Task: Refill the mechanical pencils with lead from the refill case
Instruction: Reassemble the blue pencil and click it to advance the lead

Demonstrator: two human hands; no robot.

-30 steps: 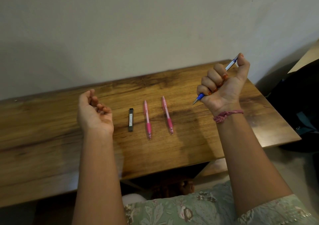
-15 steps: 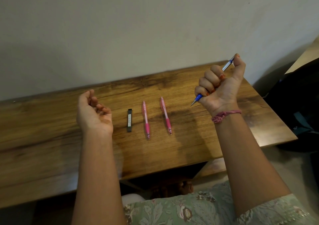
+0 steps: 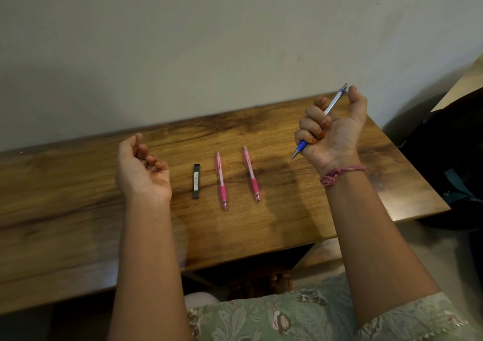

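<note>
Lying flat on the brown wood-grain table (image 3: 300,225), the slim black rectangular lead refill case (image 3: 196,181) sits left of the two pencils beside it, its long side running near to far; it looks closed, and what it holds cannot be seen. There is one such case. Just to its right lie two pink mechanical pencils with darker pink grips, the left pink pencil (image 3: 220,180) and the right pink pencil (image 3: 251,173), roughly parallel, apart from each other, tips pointing toward the near edge. A third pencil, blue-gripped with a silver barrel (image 3: 320,121), is up off the table in the right hand (image 3: 333,131), whose fingers are curled round the barrel with the thumb raised beside the far end; its metal tip slants down and to the left. That makes three pencils in all. The left hand (image 3: 142,170) is raised palm up left of the case, fingers loosely curled, holding nothing. A pink braided thread bracelet (image 3: 339,174) circles the right wrist. A pale plain wall (image 3: 209,40) stands behind the table.
</note>
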